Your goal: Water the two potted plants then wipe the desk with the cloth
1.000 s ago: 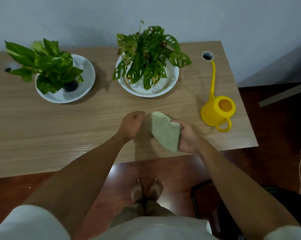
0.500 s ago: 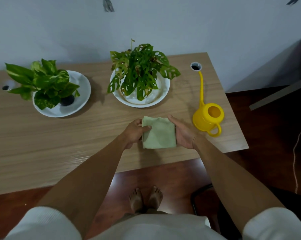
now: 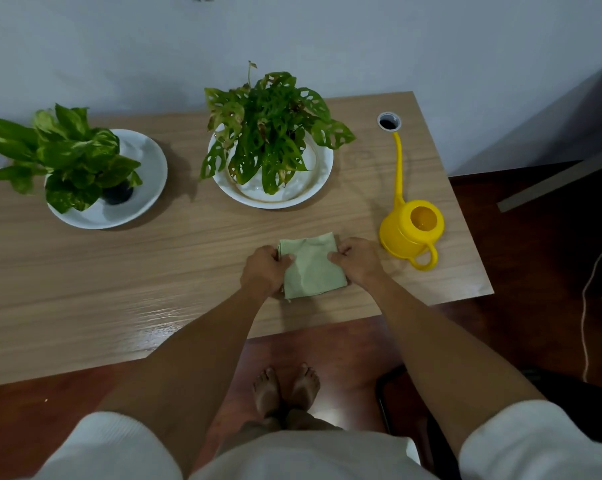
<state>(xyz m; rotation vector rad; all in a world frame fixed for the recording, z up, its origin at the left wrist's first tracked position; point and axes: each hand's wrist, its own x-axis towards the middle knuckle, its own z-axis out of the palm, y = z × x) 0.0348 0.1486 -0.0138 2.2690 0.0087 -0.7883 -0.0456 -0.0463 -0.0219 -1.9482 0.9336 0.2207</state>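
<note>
Cloth (image 3: 311, 268) flat on worktop (image 3: 119, 271), near edge. Left hand (image 3: 263, 270) and right hand (image 3: 356, 259) pinch its side edges. Yellow watering can (image 3: 408, 230) parked right; watering likely done, wiping not yet begun.

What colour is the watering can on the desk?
Bright yellow all over; the watering can shows clearly in the head view.

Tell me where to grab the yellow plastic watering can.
Probably best by the loop handle of the yellow plastic watering can, reaching from the near desk edge: the handle points toward the person, while the long thin spout points away.
</note>
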